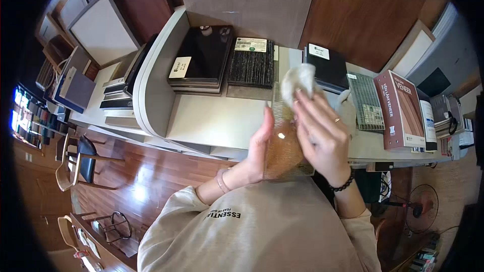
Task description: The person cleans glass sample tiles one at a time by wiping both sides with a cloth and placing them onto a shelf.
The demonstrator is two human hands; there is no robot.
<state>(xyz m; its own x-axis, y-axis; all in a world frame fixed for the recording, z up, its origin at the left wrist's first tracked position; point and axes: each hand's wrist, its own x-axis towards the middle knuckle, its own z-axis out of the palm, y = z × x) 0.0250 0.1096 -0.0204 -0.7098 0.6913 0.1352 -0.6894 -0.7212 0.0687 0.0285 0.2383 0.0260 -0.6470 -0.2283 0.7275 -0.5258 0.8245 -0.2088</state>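
Nearest the head camera, a pale shirt [262, 231] fills the bottom, and just in front of it a shiny brown panel [282, 158] is held above the edge of a white counter [212, 123]. The left hand [257, 151] grips the panel's left side, thumb up along the edge. The right hand [325, 138] clasps a white cloth [298, 81] at the panel's upper end, hiding part of it. Beyond lie a stack of dark boards [201, 53] and a ribbed black sample [250, 68]; to the right, a glassy tile sheet [365, 102] sits beside a thick binder [401, 111].
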